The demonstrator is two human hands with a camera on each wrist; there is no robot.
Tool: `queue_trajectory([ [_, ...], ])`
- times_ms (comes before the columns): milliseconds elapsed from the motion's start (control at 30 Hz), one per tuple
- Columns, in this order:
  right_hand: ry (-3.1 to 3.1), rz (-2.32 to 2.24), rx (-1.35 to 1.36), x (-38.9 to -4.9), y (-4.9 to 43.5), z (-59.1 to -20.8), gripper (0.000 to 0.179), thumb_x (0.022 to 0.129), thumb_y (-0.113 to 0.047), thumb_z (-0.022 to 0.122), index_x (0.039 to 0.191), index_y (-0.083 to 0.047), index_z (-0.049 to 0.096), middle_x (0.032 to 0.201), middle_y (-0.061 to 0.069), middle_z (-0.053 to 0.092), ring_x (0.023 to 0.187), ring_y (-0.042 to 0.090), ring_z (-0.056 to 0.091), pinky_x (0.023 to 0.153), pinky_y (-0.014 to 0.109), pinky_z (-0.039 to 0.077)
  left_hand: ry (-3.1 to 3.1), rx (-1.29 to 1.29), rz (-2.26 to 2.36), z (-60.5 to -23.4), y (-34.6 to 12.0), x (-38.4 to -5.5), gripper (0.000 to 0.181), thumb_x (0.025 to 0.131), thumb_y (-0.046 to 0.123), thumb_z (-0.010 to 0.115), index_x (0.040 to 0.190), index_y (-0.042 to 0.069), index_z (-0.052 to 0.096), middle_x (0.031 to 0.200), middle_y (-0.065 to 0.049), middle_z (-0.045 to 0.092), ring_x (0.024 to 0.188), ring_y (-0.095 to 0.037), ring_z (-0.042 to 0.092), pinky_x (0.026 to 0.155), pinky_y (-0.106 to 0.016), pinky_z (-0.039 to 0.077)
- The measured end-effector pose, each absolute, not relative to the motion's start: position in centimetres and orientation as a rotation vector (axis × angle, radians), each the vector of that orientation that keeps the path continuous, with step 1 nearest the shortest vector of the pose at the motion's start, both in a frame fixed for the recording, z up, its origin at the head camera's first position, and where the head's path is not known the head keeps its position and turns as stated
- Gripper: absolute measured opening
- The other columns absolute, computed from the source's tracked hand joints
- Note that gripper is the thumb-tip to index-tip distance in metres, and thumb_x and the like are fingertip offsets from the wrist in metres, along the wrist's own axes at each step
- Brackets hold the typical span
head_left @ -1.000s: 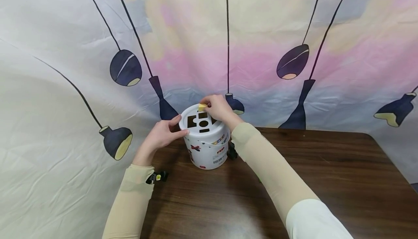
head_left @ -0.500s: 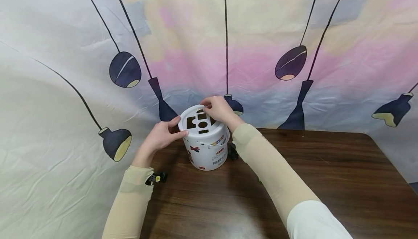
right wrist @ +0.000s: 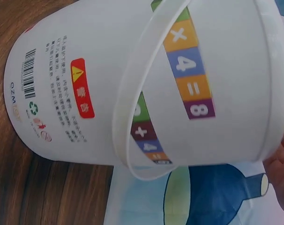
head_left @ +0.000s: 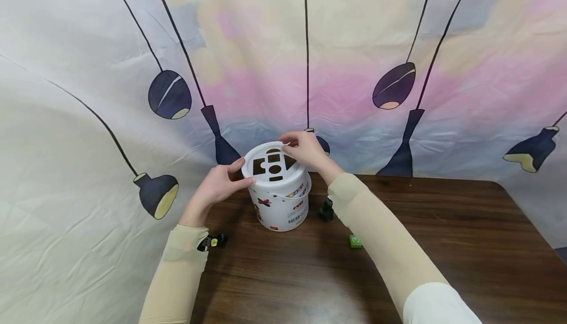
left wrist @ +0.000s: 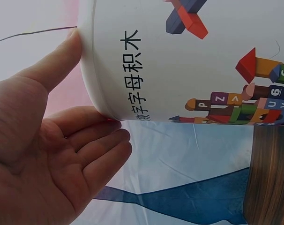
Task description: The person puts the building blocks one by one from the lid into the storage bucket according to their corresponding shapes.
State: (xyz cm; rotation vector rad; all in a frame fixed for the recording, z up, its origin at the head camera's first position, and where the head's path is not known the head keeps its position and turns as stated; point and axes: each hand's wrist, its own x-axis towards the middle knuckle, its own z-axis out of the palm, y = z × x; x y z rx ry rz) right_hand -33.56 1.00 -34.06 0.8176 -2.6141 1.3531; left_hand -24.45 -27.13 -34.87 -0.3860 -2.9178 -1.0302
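A white bucket (head_left: 283, 210) with a white shape-hole lid (head_left: 261, 178) stands upright on the table. Printed blocks and letters cover its side in both wrist views. My left hand (head_left: 218, 182) touches the left edge of the lid, thumb and forefinger spread apart along the rim; the left wrist view shows the other fingers extended and relaxed. Over the far right of the lid, my right hand (head_left: 308, 150) has loosely bent fingers near the rim, and no block shows in it. Only part of that right hand (right wrist: 280, 173) appears in the right wrist view.
A small green block (head_left: 356, 241) lies on the brown wooden table (head_left: 443, 235), beside the right forearm. The bucket's white handle (right wrist: 128, 122) hangs down its side. A printed cloth (head_left: 345, 78) with lamp drawings rises behind the table.
The yellow block pinched in my right hand a second ago has gone from view over the lid. The right hand has moved slightly right, uncovering the green block. My left hand stays put.
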Motion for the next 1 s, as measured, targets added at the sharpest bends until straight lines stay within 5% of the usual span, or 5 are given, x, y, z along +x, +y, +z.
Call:
queue_trajectory([
  [600, -2.506, 1.511, 0.776, -31.8, 6.1, -36.2, 0.029, 0.102, -0.022, 0.076, 0.13, -0.013, 0.078, 0.119, 0.004, 0.078, 0.108, 0.024, 0.073, 0.092, 0.045, 0.061, -2.918, -0.371, -1.024, -34.8, -27.2, -24.3, 0.085, 0.098, 0.042, 0.08, 0.161, 0.001, 0.041, 0.166, -0.013, 0.041, 0.153, -0.034, 0.04, 0.122, -0.056, 0.037],
  [1000, -2.49, 1.654, 0.714, -31.0, 11.1, -40.5, 0.043, 0.106, -0.02, 0.072, 0.146, -0.005, 0.065, 0.125, 0.014, 0.075, 0.112, 0.032, 0.07, 0.093, 0.048, 0.059, -2.883, -0.392, -1.079, -35.2, -27.2, -24.5, 0.084, 0.098, 0.038, 0.081, 0.16, -0.001, 0.041, 0.167, -0.015, 0.04, 0.152, -0.034, 0.042, 0.121, -0.054, 0.039],
])
